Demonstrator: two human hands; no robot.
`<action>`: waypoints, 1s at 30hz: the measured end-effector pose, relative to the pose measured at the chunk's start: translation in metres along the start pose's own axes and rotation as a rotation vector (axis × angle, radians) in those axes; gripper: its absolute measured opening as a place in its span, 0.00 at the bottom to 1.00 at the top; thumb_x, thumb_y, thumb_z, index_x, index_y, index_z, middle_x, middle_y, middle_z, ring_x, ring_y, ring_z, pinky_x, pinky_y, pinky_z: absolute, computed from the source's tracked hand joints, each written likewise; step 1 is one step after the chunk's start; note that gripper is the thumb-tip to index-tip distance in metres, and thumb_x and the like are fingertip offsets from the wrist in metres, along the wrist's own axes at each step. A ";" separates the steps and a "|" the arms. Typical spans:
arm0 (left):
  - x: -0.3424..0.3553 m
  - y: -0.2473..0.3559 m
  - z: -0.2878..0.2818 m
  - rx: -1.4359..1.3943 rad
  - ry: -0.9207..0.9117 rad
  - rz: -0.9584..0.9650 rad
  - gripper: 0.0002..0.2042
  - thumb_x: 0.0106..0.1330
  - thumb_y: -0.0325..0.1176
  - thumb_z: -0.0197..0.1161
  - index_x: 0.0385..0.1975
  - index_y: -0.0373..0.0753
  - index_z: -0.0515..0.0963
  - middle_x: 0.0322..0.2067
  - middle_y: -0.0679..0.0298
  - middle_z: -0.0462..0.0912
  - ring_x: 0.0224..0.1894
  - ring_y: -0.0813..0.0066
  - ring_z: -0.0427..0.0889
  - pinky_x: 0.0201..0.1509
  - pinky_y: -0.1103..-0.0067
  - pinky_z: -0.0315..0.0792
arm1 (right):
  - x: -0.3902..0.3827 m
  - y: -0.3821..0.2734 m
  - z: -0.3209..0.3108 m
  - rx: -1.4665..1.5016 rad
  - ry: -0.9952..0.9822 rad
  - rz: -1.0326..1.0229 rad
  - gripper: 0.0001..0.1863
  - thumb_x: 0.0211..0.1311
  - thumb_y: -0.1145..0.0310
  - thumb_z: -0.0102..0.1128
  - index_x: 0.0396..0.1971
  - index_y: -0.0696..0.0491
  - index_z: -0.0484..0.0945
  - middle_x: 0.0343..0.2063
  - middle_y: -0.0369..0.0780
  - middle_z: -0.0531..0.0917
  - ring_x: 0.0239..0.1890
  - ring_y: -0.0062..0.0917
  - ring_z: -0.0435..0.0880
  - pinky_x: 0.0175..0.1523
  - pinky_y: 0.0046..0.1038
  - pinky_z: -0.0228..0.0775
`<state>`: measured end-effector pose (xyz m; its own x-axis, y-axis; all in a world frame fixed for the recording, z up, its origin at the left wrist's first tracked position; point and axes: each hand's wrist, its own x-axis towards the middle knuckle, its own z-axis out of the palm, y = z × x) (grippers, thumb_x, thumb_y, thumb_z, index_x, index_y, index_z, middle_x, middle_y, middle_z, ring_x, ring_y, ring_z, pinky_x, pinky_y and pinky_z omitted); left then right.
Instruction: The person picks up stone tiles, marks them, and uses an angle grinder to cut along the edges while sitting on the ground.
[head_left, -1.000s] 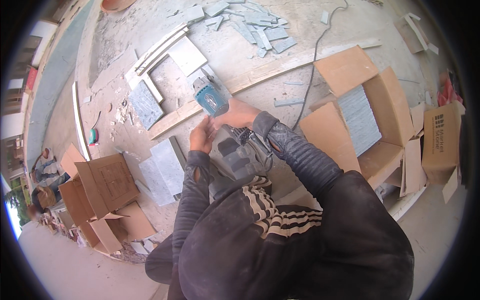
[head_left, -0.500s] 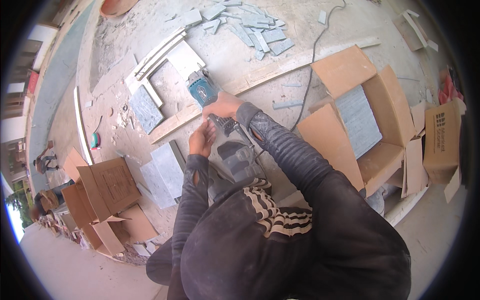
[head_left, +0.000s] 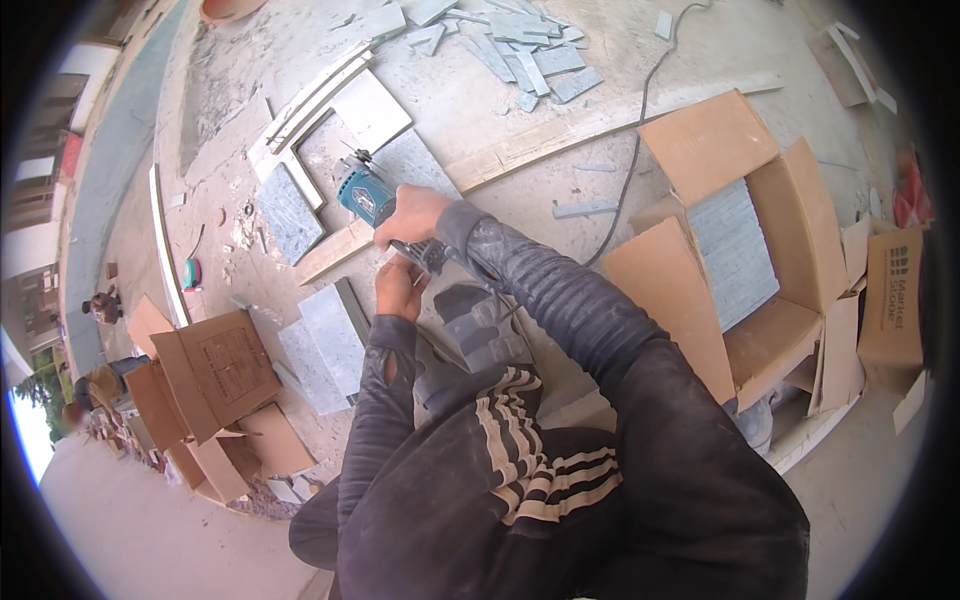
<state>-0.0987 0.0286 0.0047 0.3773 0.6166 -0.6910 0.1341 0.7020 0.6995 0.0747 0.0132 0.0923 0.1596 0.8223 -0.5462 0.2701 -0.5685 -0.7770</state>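
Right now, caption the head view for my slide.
Right hand grips a teal power tool, left hand at its rear end, amid grey stone slabs and open cardboard boxes.

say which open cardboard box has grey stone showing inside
The large open box just right of the person's right sleeve: grey stone lies inside it. The left boxes and far-right box show none.

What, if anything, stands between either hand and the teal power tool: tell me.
Nothing visible does. The right hand grips the teal power tool; the left hand is close by its dark rear part, with nothing seen between. Whether the left touches it, I cannot tell.
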 end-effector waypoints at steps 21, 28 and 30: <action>0.002 0.001 -0.003 -0.008 -0.016 -0.015 0.09 0.69 0.33 0.54 0.44 0.40 0.76 0.39 0.67 0.81 0.39 0.76 0.78 0.45 0.75 0.72 | -0.023 0.012 -0.006 0.020 -0.026 0.047 0.38 0.34 0.57 0.71 0.43 0.72 0.75 0.38 0.55 0.83 0.38 0.39 0.84 0.43 0.30 0.76; 0.003 0.006 -0.002 0.042 -0.073 -0.030 0.09 0.71 0.34 0.51 0.45 0.41 0.75 0.39 0.68 0.79 0.42 0.75 0.76 0.48 0.74 0.70 | -0.081 0.035 -0.005 0.033 0.014 0.066 0.38 0.35 0.58 0.71 0.47 0.68 0.72 0.40 0.53 0.81 0.42 0.37 0.82 0.46 0.30 0.74; 0.006 0.005 -0.003 0.039 -0.071 -0.035 0.09 0.71 0.35 0.51 0.45 0.41 0.75 0.39 0.68 0.79 0.43 0.75 0.76 0.49 0.74 0.70 | -0.096 0.043 -0.004 0.041 0.029 0.060 0.40 0.35 0.57 0.71 0.48 0.69 0.71 0.41 0.55 0.81 0.44 0.40 0.82 0.48 0.31 0.74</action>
<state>-0.0989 0.0369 0.0030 0.4360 0.5643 -0.7011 0.1831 0.7071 0.6830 0.0746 -0.0904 0.1124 0.2021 0.7869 -0.5831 0.2203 -0.6166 -0.7558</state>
